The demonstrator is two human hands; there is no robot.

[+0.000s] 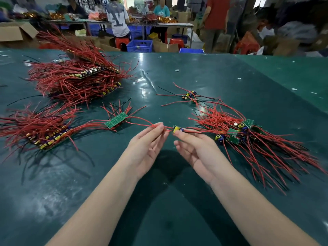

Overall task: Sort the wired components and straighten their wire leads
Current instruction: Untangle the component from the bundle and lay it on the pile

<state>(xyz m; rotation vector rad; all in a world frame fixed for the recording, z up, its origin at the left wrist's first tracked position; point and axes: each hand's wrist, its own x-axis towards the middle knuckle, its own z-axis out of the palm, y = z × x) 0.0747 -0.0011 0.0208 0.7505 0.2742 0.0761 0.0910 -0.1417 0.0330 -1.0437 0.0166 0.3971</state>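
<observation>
My right hand [193, 150] pinches a small green circuit board [176, 129] with a yellow part, held above the table. Its red wire leads [142, 122] run out to the left, and my left hand [147, 148] pinches them at its fingertips. A loose heap of unsorted boards with red and black leads [248, 137] lies to the right of my hands. A short row of boards stacked side by side [116, 120] sits just left of my left hand. Two larger sorted stacks lie at the left edge [44, 132] and the far left [78, 77].
Three loose boards [189, 95] lie beyond my hands. The dark green table [159, 201] ends at a far edge, past which are blue crates [139, 45], cardboard boxes, red stools and several people at other benches.
</observation>
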